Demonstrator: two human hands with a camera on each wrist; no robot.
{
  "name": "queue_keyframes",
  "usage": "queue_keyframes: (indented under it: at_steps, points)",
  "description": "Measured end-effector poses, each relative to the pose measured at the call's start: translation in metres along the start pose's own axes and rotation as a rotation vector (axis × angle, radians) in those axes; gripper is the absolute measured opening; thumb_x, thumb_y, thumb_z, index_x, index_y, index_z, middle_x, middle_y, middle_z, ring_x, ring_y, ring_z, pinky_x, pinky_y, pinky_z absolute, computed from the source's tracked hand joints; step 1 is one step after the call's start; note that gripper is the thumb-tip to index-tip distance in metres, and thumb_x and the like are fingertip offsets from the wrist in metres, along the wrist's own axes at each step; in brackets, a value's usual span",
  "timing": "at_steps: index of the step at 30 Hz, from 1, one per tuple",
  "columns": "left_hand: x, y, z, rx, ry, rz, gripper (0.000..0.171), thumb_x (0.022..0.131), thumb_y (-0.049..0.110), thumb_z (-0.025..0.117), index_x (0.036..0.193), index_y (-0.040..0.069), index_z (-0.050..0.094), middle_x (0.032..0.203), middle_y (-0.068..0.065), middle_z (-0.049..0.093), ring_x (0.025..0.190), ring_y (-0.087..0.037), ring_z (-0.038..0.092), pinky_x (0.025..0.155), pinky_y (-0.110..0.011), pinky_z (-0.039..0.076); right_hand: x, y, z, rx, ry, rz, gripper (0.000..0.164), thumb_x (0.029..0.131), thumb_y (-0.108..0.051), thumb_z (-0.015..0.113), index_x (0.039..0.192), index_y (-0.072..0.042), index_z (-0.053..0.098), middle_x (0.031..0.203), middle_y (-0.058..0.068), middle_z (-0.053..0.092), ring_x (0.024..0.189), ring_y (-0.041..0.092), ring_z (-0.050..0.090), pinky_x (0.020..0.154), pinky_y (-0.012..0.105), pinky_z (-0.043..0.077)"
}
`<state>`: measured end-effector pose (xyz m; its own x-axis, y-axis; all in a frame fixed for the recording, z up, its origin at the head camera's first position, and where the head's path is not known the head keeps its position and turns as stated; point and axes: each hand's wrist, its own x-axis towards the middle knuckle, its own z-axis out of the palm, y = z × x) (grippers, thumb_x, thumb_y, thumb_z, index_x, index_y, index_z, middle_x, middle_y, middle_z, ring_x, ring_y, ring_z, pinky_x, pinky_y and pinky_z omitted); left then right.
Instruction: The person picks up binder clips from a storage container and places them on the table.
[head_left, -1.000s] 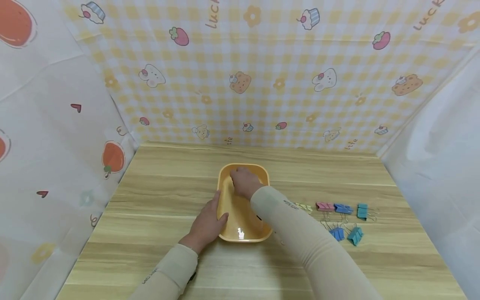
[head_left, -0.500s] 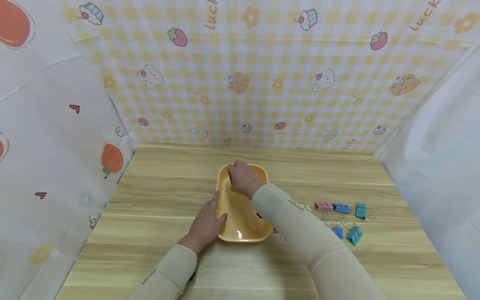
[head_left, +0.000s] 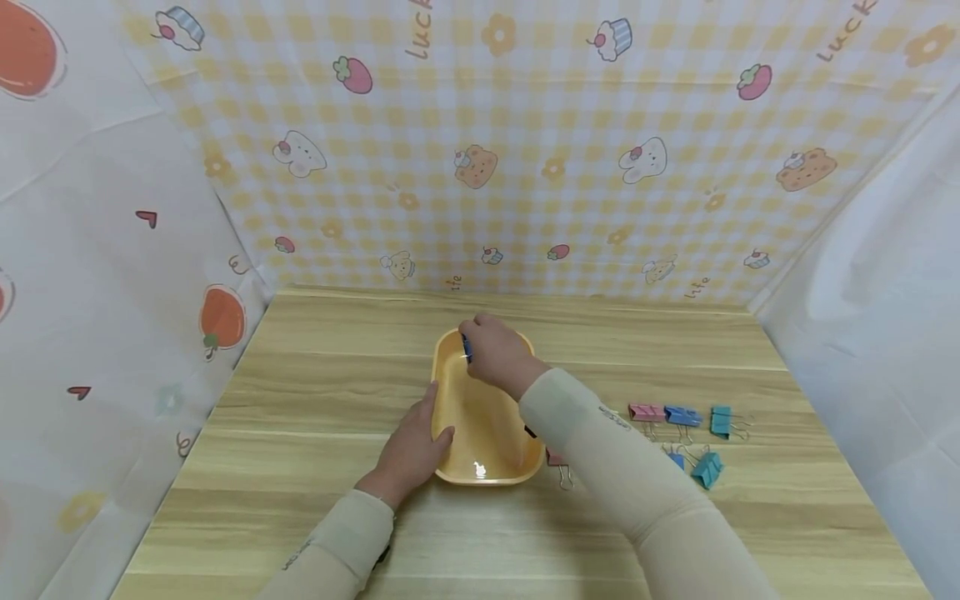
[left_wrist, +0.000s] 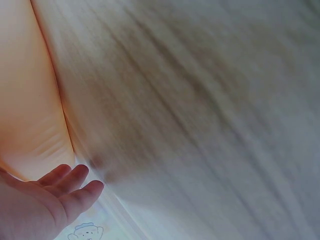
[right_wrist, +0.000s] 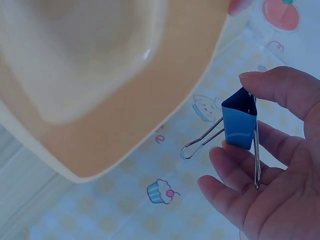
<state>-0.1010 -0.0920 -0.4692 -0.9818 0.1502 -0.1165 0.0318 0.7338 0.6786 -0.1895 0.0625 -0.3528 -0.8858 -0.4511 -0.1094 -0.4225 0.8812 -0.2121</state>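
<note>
My right hand point(head_left: 498, 354) pinches a blue binder clip point(right_wrist: 240, 122) between thumb and fingers, over the far end of a pale orange plastic tub point(head_left: 480, 481). Both wire handles of the clip are spread apart in the right wrist view. At the tub's left side, my left hand point(head_left: 412, 446) holds the rim, its thumb hooked over to the inside and the index finger along the outside. Other fingers of that hand point(left_wrist: 60, 200) lie loosely beside the tub wall in the left wrist view. The right forearm covers part of the tub's right side.
Right of the tub lie a pink clip point(head_left: 647, 412), a blue clip point(head_left: 683, 416), two teal clips, one upright point(head_left: 721, 422), and a partly hidden blue clip point(head_left: 677, 459). Another pink clip point(head_left: 556, 457) sits against the tub. A patterned cloth point(head_left: 555, 167) stands behind the wooden table.
My right hand has risen from inside the tub toward its far rim, and the blue binder clip has come into sight. The left hand stays at the rim.
</note>
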Motion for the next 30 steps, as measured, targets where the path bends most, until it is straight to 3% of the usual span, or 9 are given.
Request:
queue_keyframes:
  at_steps: [5,16,24,30]
  points:
    - [0.001,-0.002,0.001,0.005,0.000,-0.001,0.077,0.096,0.030,0.056,0.156,0.013,0.011,0.147,-0.024,0.038,0.134,-0.039,0.039,0.107,-0.053,0.035,-0.005,0.005,-0.005,0.006,0.023,-0.009,0.055,0.083,-0.010,0.071,0.134,-0.004,0.052,0.128,0.016,0.053,0.109,0.027,0.056,0.086,0.036,0.053]
    - [0.001,-0.003,0.001,0.007,-0.010,-0.004,0.077,0.096,0.031,0.056,0.156,0.015,0.010,0.148,-0.025,0.036,0.135,-0.041,0.037,0.107,-0.055,0.034,-0.018,0.012,-0.020,0.024,0.087,0.002,0.057,0.083,-0.012,0.071,0.136,-0.006,0.051,0.133,0.016,0.051,0.106,0.027,0.057,0.076,0.036,0.056]
    - [0.002,-0.003,0.003,0.013,0.001,0.016,0.077,0.096,0.030,0.056,0.156,0.012,0.010,0.148,-0.026,0.036,0.135,-0.041,0.037,0.107,-0.055,0.034,-0.029,0.023,-0.027,0.098,0.127,0.031,0.057,0.084,-0.011,0.070,0.137,-0.008,0.050,0.131,0.012,0.050,0.104,0.025,0.055,0.071,0.034,0.053]
    - [0.001,-0.001,0.001,-0.005,0.012,0.024,0.078,0.095,0.029,0.057,0.156,0.010,0.012,0.147,-0.027,0.037,0.135,-0.042,0.037,0.108,-0.055,0.033,-0.037,0.032,-0.030,0.103,0.152,0.036,0.059,0.084,-0.012,0.070,0.138,-0.006,0.049,0.131,0.014,0.050,0.110,0.027,0.053,0.079,0.038,0.053]
